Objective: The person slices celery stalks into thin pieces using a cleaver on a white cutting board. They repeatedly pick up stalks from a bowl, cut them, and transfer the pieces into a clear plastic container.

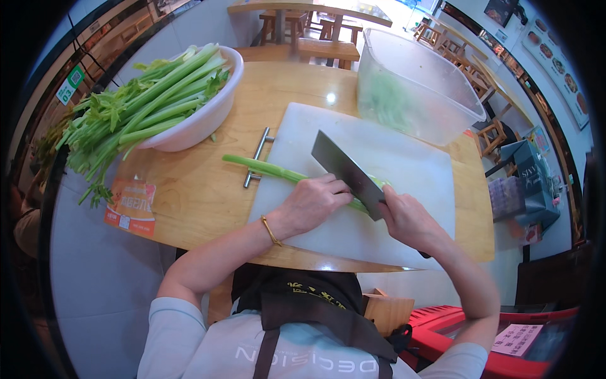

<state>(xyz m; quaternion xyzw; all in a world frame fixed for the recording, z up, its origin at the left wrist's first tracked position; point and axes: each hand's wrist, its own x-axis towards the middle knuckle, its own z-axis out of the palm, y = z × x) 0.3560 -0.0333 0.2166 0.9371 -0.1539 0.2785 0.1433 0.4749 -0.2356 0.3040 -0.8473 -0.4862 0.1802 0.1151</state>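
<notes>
My right hand [409, 220] is closed round the handle of a cleaver [348, 175], whose broad blade slants up to the left over a white cutting board [412, 166]. Celery stalks [284, 174] lie across the board, their left ends reaching past its edge. My left hand [319, 201] presses down on them with bent fingers beside the blade, a gold bracelet on its wrist. Some cut celery shows just beyond the cleaver. The exact contact of the edge with the stalks is hidden by the blade.
Left on the wooden table [199, 189] stands a white basin [227, 102] heaped with leafy celery [156, 102]. A translucent plastic tub [421, 90] with green pieces inside stands behind the board. A metal handle [258, 156] lies at the board's left edge.
</notes>
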